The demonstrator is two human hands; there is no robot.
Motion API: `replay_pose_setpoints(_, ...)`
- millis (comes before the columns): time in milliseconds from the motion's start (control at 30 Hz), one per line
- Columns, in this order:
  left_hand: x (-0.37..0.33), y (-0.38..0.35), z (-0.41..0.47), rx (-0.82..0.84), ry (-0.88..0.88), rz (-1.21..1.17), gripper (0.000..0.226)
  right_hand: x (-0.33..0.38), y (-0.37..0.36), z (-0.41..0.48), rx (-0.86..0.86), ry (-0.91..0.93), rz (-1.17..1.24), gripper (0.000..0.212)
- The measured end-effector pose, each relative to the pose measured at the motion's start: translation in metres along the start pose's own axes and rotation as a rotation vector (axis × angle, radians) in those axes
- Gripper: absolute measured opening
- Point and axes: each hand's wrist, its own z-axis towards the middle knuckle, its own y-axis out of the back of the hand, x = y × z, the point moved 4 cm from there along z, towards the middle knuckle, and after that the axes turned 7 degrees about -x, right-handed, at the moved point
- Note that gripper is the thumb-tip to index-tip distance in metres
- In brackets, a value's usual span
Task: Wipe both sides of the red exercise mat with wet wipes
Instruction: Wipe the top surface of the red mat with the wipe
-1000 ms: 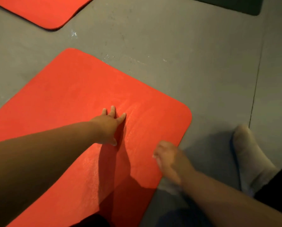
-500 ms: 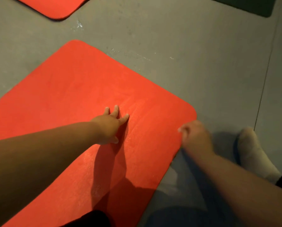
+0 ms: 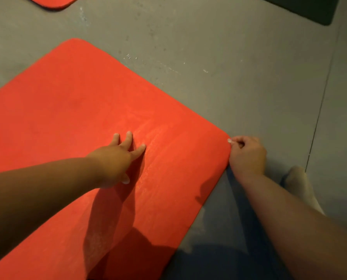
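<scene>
The left hand [image 3: 116, 158] presses flat, fingers spread, on the red mat [image 3: 67, 102]. The right hand [image 3: 247, 154], well apart from it, pinches the mat's rounded corner edge. Bare grey floor [image 3: 229, 57] opens beyond both hands, and 1 socked foot [image 3: 299, 184] lies just right of the right hand.

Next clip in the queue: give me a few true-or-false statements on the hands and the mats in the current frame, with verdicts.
1. The left hand rests on the red mat with its fingers spread. True.
2. The right hand wipes the middle of the mat with a wet wipe. False: its curled fingers appear to pinch the mat's corner, and no wipe shows.
3. A second red mat lies at the top left edge of the view. True.
4. The red mat is rolled up. False: it lies flat on the grey floor.
5. A dark mat lies at the top right. True.
</scene>
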Motion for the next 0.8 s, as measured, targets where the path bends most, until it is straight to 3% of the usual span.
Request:
replay_pose_setpoints(200, 0.0, 0.001, 0.001, 0.019, -0.006, 0.017, 0.105, 0.006, 0.011, -0.032, 0.15, 0.174, -0.057, 0.011)
replay_pose_setpoints(367, -0.001, 0.003, 0.0, 0.019, -0.001, -0.021, 0.104, 0.015, -0.003, -0.012, 0.06, 0.15, -0.01, 0.009)
replay_pose_setpoints(533, 0.0, 0.001, -0.002, 0.013, -0.002, -0.048, 0.105, 0.039, -0.022, 0.02, 0.133, 0.112, -0.107, 0.015)
replay_pose_setpoints(633, 0.001, 0.001, -0.003, 0.02, -0.012, -0.053, 0.106, 0.025, -0.008, 0.007, 0.008, 0.155, -0.13, 0.02)
replay_pose_setpoints(733, 0.002, 0.002, 0.0, 0.003, -0.016, -0.063, 0.105, 0.011, 0.001, -0.004, 0.008, -0.024, -0.157, 0.016)
replay_pose_setpoints(800, 0.002, 0.001, -0.001, 0.002, -0.026, -0.058, 0.105, 0.029, -0.01, -0.001, 0.023, 0.025, -0.098, 0.013)
